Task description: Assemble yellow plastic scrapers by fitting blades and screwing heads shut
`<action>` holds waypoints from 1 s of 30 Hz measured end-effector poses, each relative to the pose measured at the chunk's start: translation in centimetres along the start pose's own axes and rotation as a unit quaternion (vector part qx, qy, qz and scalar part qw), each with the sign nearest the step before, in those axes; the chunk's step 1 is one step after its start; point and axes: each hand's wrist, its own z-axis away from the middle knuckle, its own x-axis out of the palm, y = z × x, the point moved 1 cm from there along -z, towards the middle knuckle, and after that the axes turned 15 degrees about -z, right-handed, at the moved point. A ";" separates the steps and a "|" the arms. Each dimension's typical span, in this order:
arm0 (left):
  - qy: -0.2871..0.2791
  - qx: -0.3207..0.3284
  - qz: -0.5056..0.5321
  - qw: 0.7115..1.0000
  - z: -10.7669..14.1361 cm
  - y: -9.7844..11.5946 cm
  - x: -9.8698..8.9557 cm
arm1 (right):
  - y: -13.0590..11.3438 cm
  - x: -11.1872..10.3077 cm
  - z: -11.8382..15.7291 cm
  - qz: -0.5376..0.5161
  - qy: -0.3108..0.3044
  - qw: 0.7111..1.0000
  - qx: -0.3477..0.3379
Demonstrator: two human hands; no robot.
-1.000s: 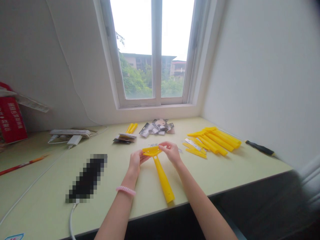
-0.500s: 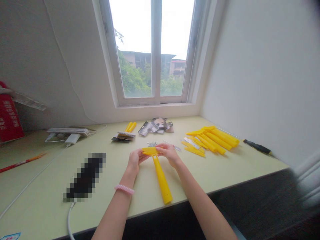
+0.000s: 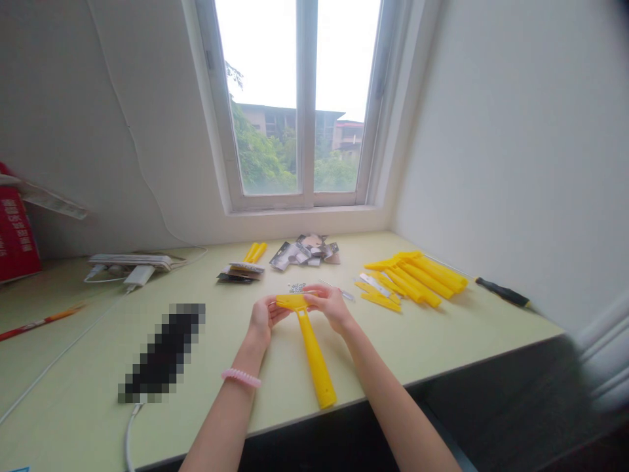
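Note:
A yellow scraper [image 3: 317, 357] lies at the table's front edge, its wide head away from me and its handle toward me. My left hand [image 3: 265, 318] holds the left end of the head, fingers partly under it. On the right end, my right hand [image 3: 329, 305] grips with thumb and fingers. Just beyond the head is a small pile of screws [image 3: 297, 288]. A thin metal tool [image 3: 344, 294] lies beyond my right hand. Flat yellow pieces [image 3: 381, 300] and several yellow handles [image 3: 427, 278] rest to the right.
Two yellow-handled scrapers [image 3: 254, 253] and packaged pieces [image 3: 307, 252] lie near the window. A screwdriver [image 3: 504, 292] is by the right wall. At left are a blurred-out dark object [image 3: 164, 354] with a cable, a power strip [image 3: 130, 262] and a red box [image 3: 18, 233].
The view has shifted slightly. Both hands keep their hold on the scraper, whose head is tilted a little differently, showing more of its flat face.

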 end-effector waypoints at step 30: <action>-0.042 0.137 -0.048 0.989 0.5 0.0 0.6 | 0.0 -0.1 -0.1 -0.072 0.022 0.994 0.074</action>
